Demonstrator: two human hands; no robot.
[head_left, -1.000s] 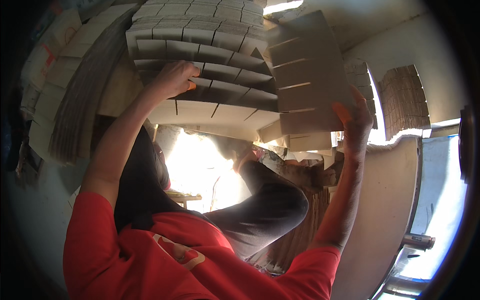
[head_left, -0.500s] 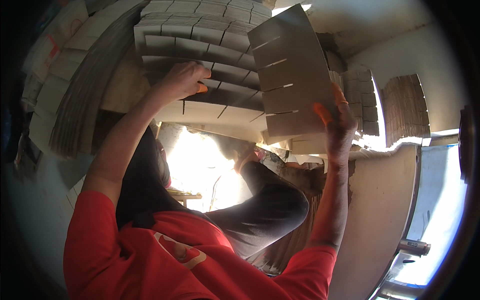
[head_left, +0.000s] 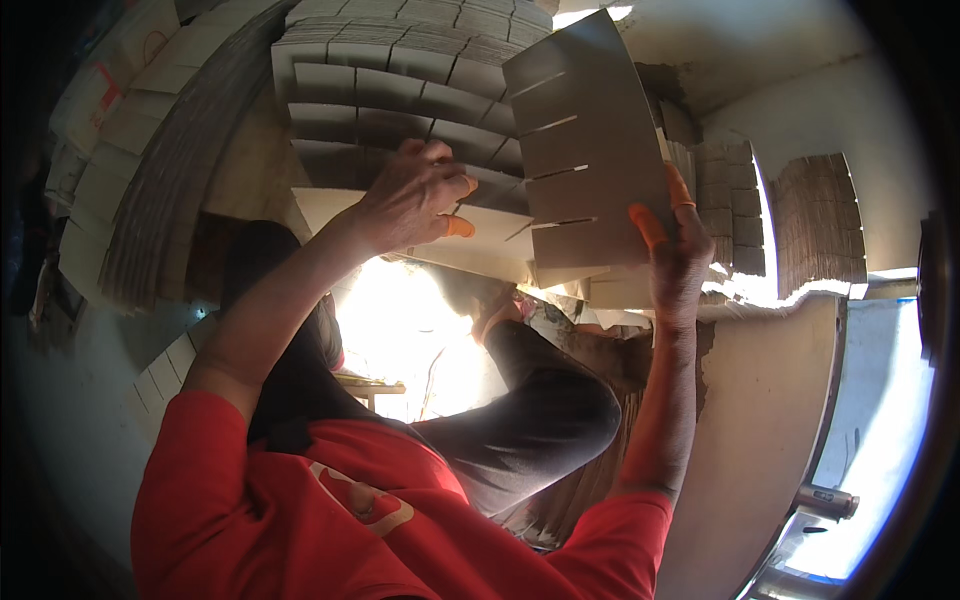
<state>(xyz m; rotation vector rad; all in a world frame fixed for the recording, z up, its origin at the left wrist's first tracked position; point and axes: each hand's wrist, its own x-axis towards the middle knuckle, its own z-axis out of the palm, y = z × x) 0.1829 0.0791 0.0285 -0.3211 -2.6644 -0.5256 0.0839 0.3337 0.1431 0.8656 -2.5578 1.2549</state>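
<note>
Grey-brown cardboard everywhere, folks. The bit to look at is the flat, oblong grey-brown sheet with four slots (head_left: 605,145) in the upper middle of the frame, a little right of centre. Right hand (head_left: 682,245) has it: the grip is pinched on the lower right edge, thumb across the front face, other fingers mostly hidden, so I can't tell how far they wrap behind.

Long axis runs nearly up and down the frame, top end tipped a bit left. Slots cut in from the left edge, so they face the rows of upright grey slotted cardboard panels (head_left: 385,92) at upper centre. Those rows run roughly left to right, so the sheet sits crosswise to them at their right end.

Left hand (head_left: 415,198) is over the nearer rows with nothing in its grip that I can see: fingers bent, thumb and forefinger apart, both in orange finger covers (head_left: 459,228). Can't tell if it's touching a panel. From there the sheet lies to the right and a bit up, near but apart; the right hand is obviously the closer one.

Also around: a tall curved grey cardboard stack (head_left: 165,190) at upper left, and a brown slotted cardboard stack (head_left: 815,220) at far right.
</note>
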